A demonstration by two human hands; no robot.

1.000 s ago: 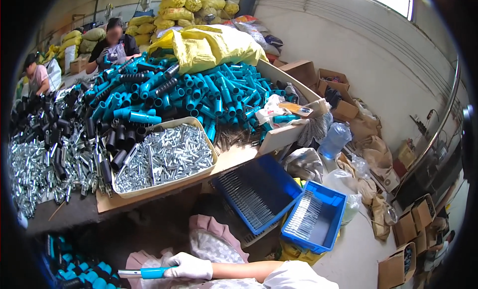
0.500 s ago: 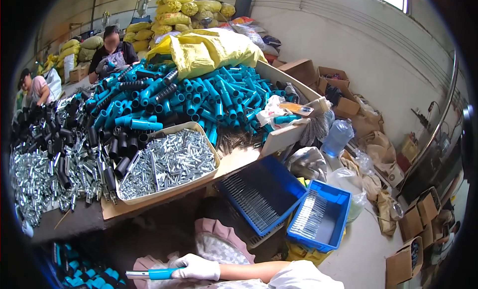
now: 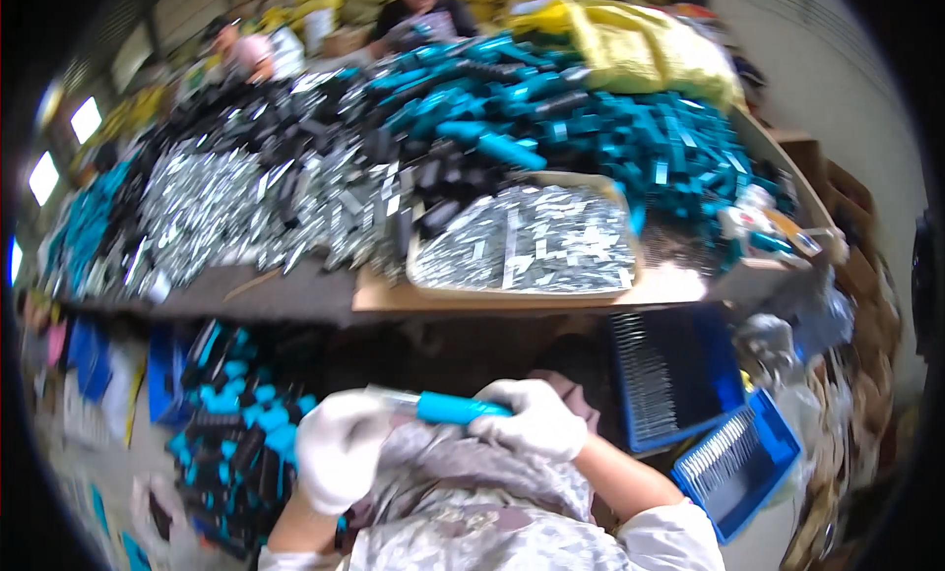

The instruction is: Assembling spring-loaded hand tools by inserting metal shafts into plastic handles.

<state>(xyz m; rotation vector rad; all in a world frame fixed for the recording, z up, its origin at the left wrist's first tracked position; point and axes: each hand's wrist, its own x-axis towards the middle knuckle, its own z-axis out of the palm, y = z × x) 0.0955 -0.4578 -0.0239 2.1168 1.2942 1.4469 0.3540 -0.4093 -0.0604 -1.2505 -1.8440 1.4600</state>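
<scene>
A teal plastic tube (image 3: pixel 463 410) lies across in front of my body, a shiny metal rod (image 3: pixel 396 399) coming out of its left end. My right hand (image 3: pixel 534 419), in a white glove, is closed round the tube's right end. At the rod sits my left hand (image 3: pixel 340 448), gloved too, its fingers curled against the metal; motion blur softens their outline. Beyond both hands, on the table, stands a cream tray (image 3: pixel 522 293) heaped with small silver metal parts (image 3: pixel 551 241).
Teal tubes (image 3: pixel 679 148), black sleeves (image 3: pixel 448 172) and metal parts (image 3: pixel 197 202) cover the table. Below left is a heap of teal-and-black pieces (image 3: pixel 236 423). Two blue crates (image 3: pixel 724 374) with metal rods stand at right. A co-worker (image 3: pixel 428 15) sits across, another person (image 3: pixel 241 54) farther left.
The view has swung left. My left hand has come into view at the rod's end. My right hand still holds the teal tube.
</scene>
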